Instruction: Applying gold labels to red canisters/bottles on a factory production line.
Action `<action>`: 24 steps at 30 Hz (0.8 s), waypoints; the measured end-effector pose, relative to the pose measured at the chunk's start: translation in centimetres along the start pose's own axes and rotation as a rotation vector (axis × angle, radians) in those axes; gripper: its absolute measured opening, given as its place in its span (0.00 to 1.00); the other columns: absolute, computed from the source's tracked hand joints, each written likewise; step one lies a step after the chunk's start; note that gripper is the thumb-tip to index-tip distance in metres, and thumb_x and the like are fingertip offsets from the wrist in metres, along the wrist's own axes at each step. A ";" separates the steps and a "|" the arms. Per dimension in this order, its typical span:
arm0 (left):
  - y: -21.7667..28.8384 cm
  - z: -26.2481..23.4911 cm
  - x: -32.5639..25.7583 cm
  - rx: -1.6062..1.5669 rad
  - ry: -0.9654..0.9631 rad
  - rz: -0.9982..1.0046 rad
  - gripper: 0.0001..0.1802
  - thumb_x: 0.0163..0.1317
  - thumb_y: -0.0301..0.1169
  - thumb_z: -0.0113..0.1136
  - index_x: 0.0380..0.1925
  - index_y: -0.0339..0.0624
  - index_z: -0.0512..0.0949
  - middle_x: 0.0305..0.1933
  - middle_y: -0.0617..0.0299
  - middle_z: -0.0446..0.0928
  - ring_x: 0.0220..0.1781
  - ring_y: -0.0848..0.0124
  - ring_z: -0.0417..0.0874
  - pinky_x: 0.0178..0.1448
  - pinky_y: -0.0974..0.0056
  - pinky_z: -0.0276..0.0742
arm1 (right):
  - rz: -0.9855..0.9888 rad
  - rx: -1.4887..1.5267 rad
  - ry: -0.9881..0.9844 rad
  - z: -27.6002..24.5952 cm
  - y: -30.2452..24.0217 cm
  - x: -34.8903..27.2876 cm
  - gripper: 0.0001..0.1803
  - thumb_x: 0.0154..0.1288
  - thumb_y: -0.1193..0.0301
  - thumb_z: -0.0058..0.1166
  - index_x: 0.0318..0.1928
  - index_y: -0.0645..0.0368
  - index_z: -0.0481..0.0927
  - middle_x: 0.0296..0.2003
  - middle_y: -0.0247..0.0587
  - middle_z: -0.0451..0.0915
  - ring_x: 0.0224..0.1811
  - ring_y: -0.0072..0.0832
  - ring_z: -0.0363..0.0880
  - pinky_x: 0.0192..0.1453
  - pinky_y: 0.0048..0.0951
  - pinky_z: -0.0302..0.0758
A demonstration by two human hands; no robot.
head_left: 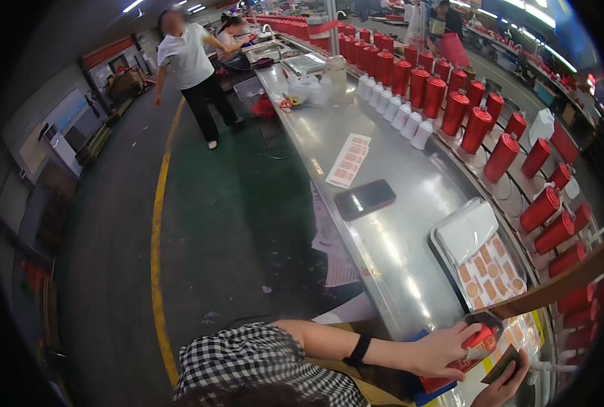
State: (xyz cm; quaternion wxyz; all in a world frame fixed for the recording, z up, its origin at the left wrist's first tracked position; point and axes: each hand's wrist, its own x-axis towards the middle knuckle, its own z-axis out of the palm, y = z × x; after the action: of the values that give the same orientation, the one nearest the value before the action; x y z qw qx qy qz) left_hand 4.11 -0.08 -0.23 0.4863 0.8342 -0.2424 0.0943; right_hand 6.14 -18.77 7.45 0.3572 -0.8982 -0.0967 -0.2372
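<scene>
Red bottle [479, 337] clasped by left hand [444, 351] — likely glossy, rigid, breakable (grasp its body); right hand [502, 388] pinches a dark card [502, 364].

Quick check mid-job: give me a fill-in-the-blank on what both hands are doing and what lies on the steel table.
The left hand grips a ____ cylindrical bottle.
The right hand holds a small dark ____.
On the long stainless steel table, a black phone lies ____ up.
Beside the metal tray of labels, red bottles ride a ____.

Missing words: red; card; screen; conveyor
</scene>
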 end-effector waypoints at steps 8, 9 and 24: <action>-1.8 -1.0 1.1 0.045 0.003 -0.063 0.34 0.57 0.47 0.70 0.59 0.37 0.78 0.63 0.41 0.67 0.62 0.46 0.74 0.66 0.52 0.72 | 0.196 0.181 0.029 -0.7 3.4 -3.2 0.13 0.78 0.75 0.47 0.58 0.67 0.76 0.52 0.43 0.79 0.56 0.28 0.76 0.63 0.27 0.70; -1.8 -1.5 0.6 -0.167 0.029 -0.212 0.27 0.61 0.45 0.69 0.48 0.30 0.82 0.66 0.39 0.68 0.61 0.46 0.77 0.66 0.53 0.73 | 0.204 0.225 0.078 -0.5 3.0 -3.8 0.13 0.78 0.75 0.47 0.57 0.67 0.76 0.51 0.42 0.79 0.54 0.28 0.76 0.62 0.27 0.71; -16.5 -6.7 9.0 0.193 -0.072 -0.099 0.28 0.64 0.16 0.49 0.65 0.20 0.65 0.60 0.43 0.77 0.59 0.49 0.77 0.62 0.53 0.74 | 0.445 0.391 0.145 -0.7 0.8 -9.1 0.11 0.79 0.78 0.46 0.57 0.66 0.75 0.49 0.37 0.78 0.52 0.21 0.75 0.59 0.23 0.71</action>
State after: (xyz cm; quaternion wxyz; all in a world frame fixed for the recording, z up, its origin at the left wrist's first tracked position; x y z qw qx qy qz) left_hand 20.62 9.62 -5.95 0.3989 0.8909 -0.2079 0.0631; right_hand -1.74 -19.91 2.90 0.5726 -0.7921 0.0845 -0.1936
